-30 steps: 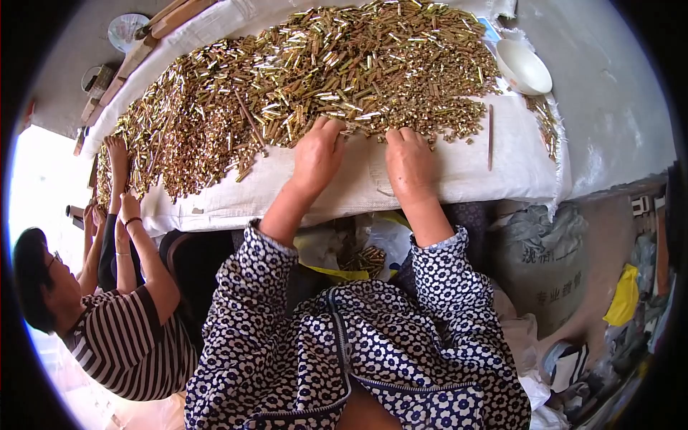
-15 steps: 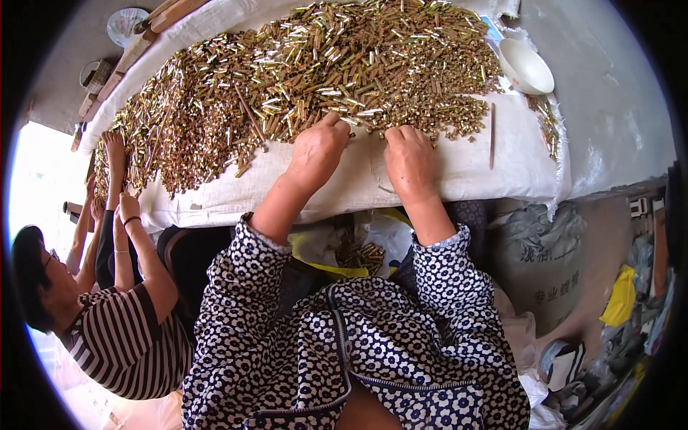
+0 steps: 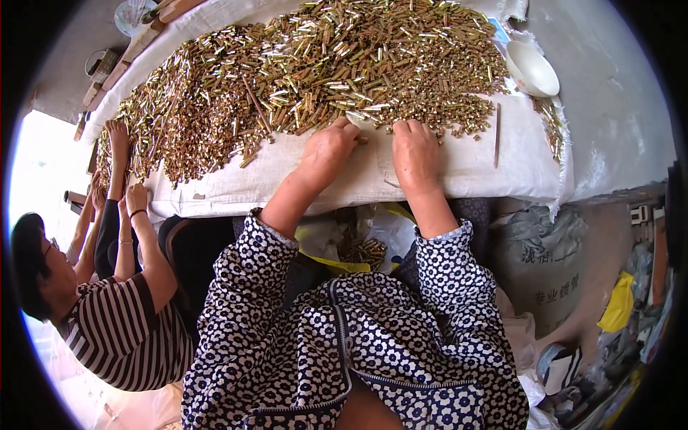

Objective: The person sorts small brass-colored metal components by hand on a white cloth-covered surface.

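A wide heap of small gold-coloured metal pieces (image 3: 308, 72), some long and thin, others short, covers the far part of a cloth-topped table (image 3: 459, 175). At the heap's near edge, my left hand (image 3: 328, 152) is closed with its fingers curled. A small metal piece (image 3: 362, 140) shows at its fingertips. Just to the right, my right hand (image 3: 417, 159) is also closed, palm down over the cloth, its fingertips bent under by the short pieces. Whatever it grips is hidden. The two hands are a short gap apart.
A thin brown stick (image 3: 497, 136) lies at right, another stick (image 3: 256, 106) against the heap. A white bowl (image 3: 532, 69) stands at the right edge. Below the table, a bag (image 3: 333, 265) holds metal pieces. A person in a striped shirt (image 3: 118, 326) works at left.
The view has shifted slightly. Both hands stay closed at the heap's near edge, and a small piece now shows more plainly at my left fingertips. The other person's hands moved a little.
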Tool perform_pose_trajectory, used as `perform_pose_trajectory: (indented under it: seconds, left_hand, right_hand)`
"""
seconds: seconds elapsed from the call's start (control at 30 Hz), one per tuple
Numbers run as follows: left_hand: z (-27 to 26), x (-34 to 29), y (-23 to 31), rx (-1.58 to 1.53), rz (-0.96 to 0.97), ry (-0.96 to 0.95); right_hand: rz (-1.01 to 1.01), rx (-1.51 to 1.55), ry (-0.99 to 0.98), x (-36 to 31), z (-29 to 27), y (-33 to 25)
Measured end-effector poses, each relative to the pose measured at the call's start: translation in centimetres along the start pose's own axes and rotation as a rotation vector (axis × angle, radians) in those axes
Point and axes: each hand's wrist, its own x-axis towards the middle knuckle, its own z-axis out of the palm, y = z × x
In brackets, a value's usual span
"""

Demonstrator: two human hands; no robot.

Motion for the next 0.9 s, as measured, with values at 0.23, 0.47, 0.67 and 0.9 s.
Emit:
perform_pose_trajectory:
  seconds: [0.23, 0.47, 0.67, 0.9]
  left_hand:
    - [-1.1, -2.7, 0.2, -0.222, -0.062, 0.129]
    - [-0.1, -4.8, -0.3, -0.440, -0.183, 0.122]
    - [0.2, -5.9, 0.1, -0.869, -0.359, 0.111]
    - [-0.7, -6.3, 1.0, -1.237, -0.451, 0.043]
  right_hand:
    - [-0.020, 0.007, -0.013, -0.2, 0.4, 0.1]
    - [-0.078, 0.048, 0.055, -0.7, 0.5, 0.1]
    - [0.255, 0.775, -0.198, -2.1, -0.2, -1.2]
    - [0.506, 1.424, -0.385, -3.2, -0.5, -2.1]
